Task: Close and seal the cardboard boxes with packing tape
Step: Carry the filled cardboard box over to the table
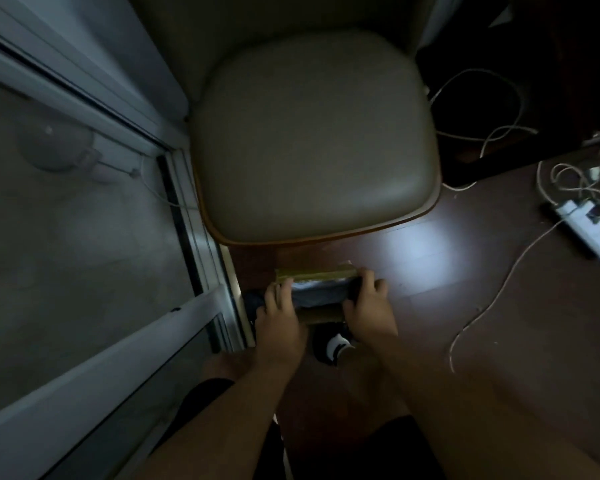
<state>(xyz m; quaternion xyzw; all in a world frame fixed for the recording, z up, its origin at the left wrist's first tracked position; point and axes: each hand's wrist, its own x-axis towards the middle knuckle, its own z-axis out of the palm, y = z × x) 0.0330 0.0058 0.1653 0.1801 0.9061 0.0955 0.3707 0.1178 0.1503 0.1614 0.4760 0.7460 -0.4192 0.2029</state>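
Note:
A small cardboard box [314,273] lies on the dark wooden floor just in front of a chair. Its far flap shows yellow-brown, and a grey wrapped item [317,292] lies in the open middle. My left hand [278,318] rests on the box's left end, fingers reaching over it. My right hand [369,306] holds the right end, fingers curled over the edge. The room is dim, so the box's sides are hard to make out. No tape roll shows.
A beige cushioned chair [312,140] stands right behind the box. A sliding glass door frame [201,258] runs along the left. A white power strip [589,233] and loose cables [492,299] lie on the floor at right. My foot in a black-and-white shoe [333,344] is under the hands.

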